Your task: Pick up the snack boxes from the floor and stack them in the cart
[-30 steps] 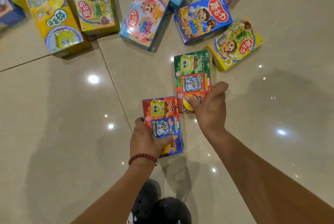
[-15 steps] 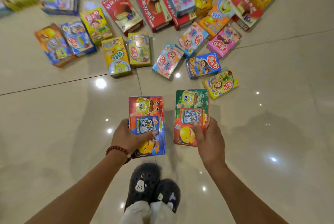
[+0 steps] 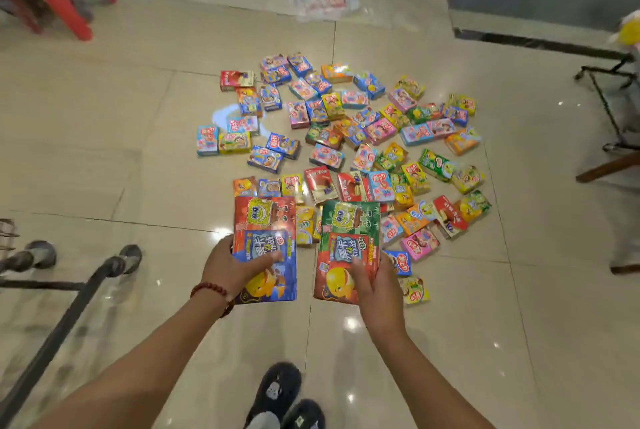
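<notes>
Each hand's grip holds 1 box (image 3: 265,238), bare floor (image 3: 104,158) leftward.

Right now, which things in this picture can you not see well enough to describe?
- Head view: the cart is cut off by the left edge; only dark bars and wheels show, its basket does not.
- The left hand and right hand each hold a box; their fingers behind the red-blue box and the green-red box are hidden.
- The clear bag at the far floor is blurred.
- Print on the far boxes is too small.
</notes>
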`<state>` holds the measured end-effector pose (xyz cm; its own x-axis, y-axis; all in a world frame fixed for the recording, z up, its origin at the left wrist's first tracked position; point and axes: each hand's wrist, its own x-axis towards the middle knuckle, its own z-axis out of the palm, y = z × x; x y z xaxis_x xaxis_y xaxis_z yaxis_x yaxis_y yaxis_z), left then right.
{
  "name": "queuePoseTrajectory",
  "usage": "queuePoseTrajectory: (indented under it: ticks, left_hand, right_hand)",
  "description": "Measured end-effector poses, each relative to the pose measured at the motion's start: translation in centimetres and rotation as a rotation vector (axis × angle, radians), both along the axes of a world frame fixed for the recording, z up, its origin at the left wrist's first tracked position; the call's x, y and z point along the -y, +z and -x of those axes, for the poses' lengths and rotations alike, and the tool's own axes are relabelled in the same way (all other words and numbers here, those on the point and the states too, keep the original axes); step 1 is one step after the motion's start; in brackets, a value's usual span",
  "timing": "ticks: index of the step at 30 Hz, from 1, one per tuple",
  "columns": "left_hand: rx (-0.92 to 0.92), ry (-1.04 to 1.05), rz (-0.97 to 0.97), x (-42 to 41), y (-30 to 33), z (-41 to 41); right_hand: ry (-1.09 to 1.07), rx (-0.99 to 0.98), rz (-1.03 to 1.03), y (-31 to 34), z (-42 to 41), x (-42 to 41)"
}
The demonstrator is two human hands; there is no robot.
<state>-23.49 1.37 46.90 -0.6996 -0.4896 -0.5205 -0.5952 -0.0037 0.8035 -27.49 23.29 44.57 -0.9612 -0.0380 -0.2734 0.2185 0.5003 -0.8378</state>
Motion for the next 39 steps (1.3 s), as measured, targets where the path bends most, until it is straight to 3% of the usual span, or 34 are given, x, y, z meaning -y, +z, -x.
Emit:
queuePoseTrajectory:
  ticks: [7,16,24,30,39]
  left_hand:
    - [-0.173,0.233,0.001,7.5,12.6,-5.5]
    - [-0.407,0.594,0.138,20.3,23.2,-16.9]
    - [-0.353,0.825,0.189,30.6,21.9,-28.1]
    - [-0.303,0.978,0.118,38.7,18.7,-34.9]
    - [-0.309,1.116,0.017,47.1,14.2,-37.0]
  right_hand:
    - [0.264,-0.133,0.016,12.2,-0.5,8.3]
    - [0.62,-0.256,0.084,20.6,-4.6,25.9]
    - [0.879,-0.264,0.125,23.4,-12.8,40.7]
    - [1.048,-0.256,0.099,22.4,-17.6,51.6]
    - [1.193,-0.196,-0.021,18.3,-21.8,63.2]
